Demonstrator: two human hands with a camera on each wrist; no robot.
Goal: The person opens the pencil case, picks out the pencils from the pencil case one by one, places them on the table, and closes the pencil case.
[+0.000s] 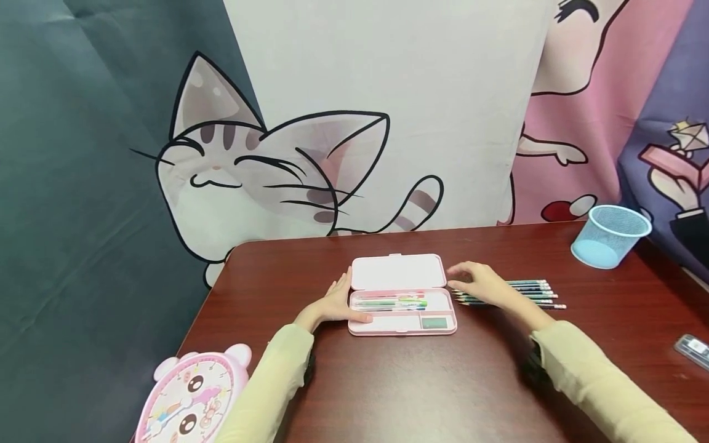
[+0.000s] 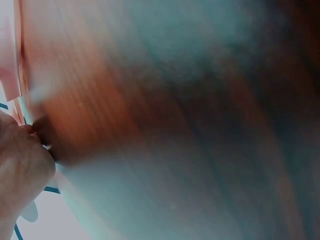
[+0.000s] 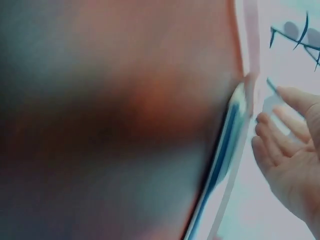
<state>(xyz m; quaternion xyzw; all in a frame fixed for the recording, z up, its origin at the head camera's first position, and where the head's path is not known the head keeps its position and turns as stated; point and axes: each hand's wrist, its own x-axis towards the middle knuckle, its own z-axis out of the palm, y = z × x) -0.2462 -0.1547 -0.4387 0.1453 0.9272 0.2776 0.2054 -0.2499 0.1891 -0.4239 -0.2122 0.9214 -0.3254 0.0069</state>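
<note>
A pink and white pencil case (image 1: 399, 272) lies on the table with its lid tipped back. Inside it are several pens (image 1: 390, 304), and a grey-green rectangular piece (image 1: 434, 323) sits in the small front compartment. My left hand (image 1: 331, 304) rests at the case's left side, fingers extended along it and thumb over the front compartment. Close to the case's right edge, my right hand (image 1: 480, 284) hovers over a row of pencils (image 1: 534, 295) with loosely bent fingers. The right wrist view shows nothing held in that hand (image 3: 292, 145), with pencils (image 3: 220, 150) beside it.
A pink animal-shaped clock (image 1: 194, 397) is at the table's left front. Toward the back right stands a light blue mesh pen holder (image 1: 610, 237). A small clear case (image 1: 693, 351) lies at the right edge. Cat-printed cloth (image 1: 244, 178) hangs behind the brown table (image 1: 399, 387).
</note>
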